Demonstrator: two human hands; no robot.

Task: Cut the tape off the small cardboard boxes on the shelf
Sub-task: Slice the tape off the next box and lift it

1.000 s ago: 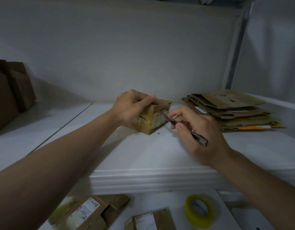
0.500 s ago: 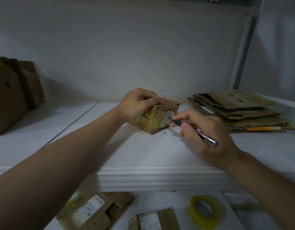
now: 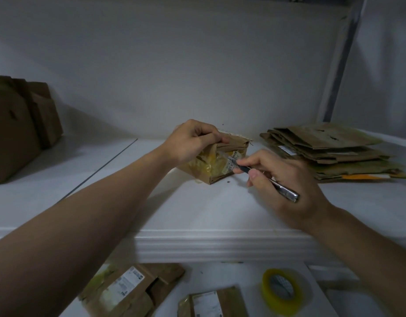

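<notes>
On the white shelf (image 3: 197, 209), the left grip (image 3: 190, 140) holds the top of a small cardboard box (image 3: 234, 145) wrapped in yellowish tape (image 3: 210, 162). The right grip (image 3: 282, 179) pinches a slim knife (image 3: 286, 192), its blade against the taped side.

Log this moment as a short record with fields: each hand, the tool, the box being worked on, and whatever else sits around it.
Left hand: grips the top of the small brown cardboard box
Right hand: holds the slim metal-handled craft knife like a pen
Knife tip: at the box's side covered in yellowish tape
Surface: white shelf board, box stands on it
Right of box: stack of flattened brown cardboard
Far left: larger brown cardboard boxes
Below shelf: yellow tape roll, labelled brown parcels
</notes>
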